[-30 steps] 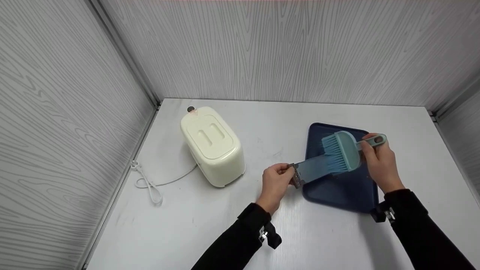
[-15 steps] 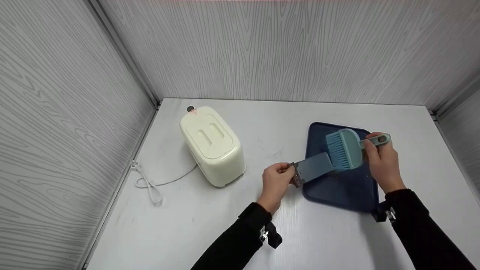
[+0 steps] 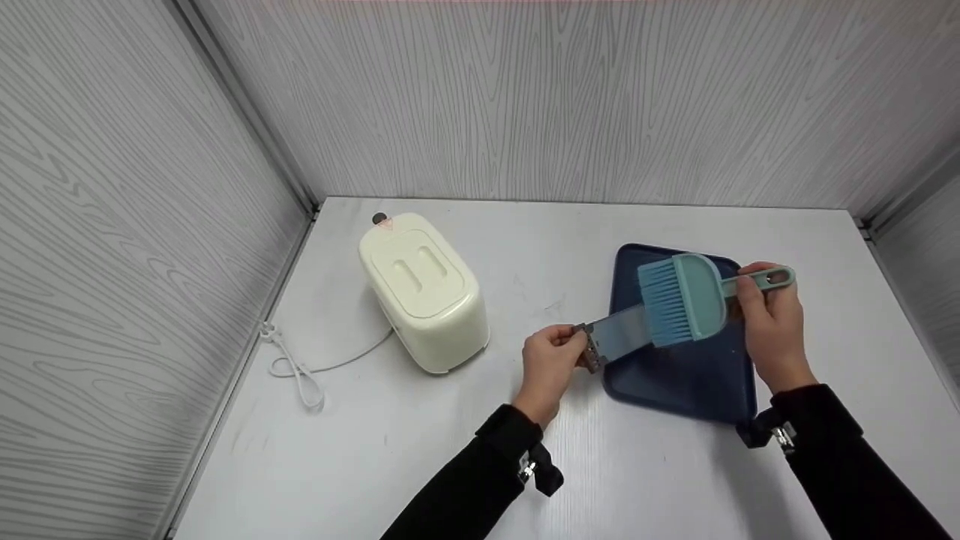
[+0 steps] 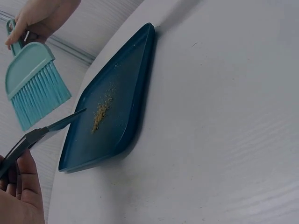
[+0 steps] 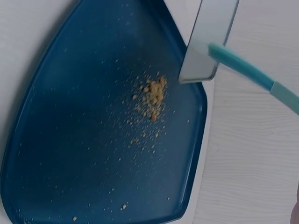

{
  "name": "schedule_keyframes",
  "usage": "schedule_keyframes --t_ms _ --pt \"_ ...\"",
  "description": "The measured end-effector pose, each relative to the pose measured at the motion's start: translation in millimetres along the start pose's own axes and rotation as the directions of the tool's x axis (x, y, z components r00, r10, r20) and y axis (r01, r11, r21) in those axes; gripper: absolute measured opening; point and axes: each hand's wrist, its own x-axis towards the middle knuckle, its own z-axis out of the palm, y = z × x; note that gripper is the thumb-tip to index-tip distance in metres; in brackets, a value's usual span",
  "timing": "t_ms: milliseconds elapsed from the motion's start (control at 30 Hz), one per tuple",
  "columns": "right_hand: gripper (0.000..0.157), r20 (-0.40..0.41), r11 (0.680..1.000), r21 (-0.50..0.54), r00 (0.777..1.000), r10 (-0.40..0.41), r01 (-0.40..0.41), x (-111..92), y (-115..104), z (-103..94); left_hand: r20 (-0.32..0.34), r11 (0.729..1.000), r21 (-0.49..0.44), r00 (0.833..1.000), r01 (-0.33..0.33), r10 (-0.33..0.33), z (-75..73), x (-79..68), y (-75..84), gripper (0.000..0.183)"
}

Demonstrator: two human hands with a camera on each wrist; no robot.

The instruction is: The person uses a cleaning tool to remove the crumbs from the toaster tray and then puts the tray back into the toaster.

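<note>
White counter (image 3: 525, 259) in a booth of grey wood-grain panels (image 3: 562, 97). Thin grey rectangular plate (image 3: 619, 334) with a dark pierced end strip: held in the air, free end over the near-left part of a navy blue rounded plastic tray (image 3: 675, 386). Left hand (image 3: 550, 367) pinches the strip, so it's the nearer hand; plate's long axis runs from those fingers rightward and slightly away from the person. Right hand (image 3: 776, 326) grips the handle of a pale teal plastic brush with blue bristles (image 3: 701, 292); bristles point back left, across the plate's free end. Tan crumbs (image 5: 154, 95) lie loose in the tray, just past that end. Cream rounded box-shaped appliance (image 3: 424, 292) stands well left, thin white cord (image 3: 356, 358) trailing further left.

Hard to read: head view hides the plate's tip and the crumb heap under the brush; left wrist view gets the plate almost edge-on; right wrist view crops it. Bristle-to-plate contact: can't tell.
</note>
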Motion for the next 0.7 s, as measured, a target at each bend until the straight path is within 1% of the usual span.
schedule_keyframes --t_ms 100,200,300,467,700 --pt "0.023 0.028 0.989 0.15 1.0 -0.002 -0.002 -1 -3 2.5 0.004 1.0 -0.009 1.0 -0.003 0.003 -0.3 0.0 0.2 0.015" --pt "0.021 0.059 0.966 0.257 0.998 -0.011 -0.004 -3 -8 5.9 0.009 1.0 -0.015 1.0 0.001 0.0 -0.8 -0.3 1.0 0.015" --pt "0.02 0.091 0.952 0.306 0.995 -0.037 0.007 -4 -11 9.2 0.013 1.0 -0.012 1.0 0.003 -0.002 -0.6 -0.5 0.9 0.016" --pt "0.019 0.133 0.94 0.34 0.99 -0.052 0.004 -6 -15 15.5 0.016 1.0 -0.001 1.0 0.001 -0.001 -0.5 -1.6 1.0 0.017" --pt "0.021 0.178 0.95 0.31 0.984 -0.016 -0.041 -8 -14 23.4 0.025 1.0 -0.001 1.0 0.004 -0.004 1.3 -2.8 0.8 0.019"
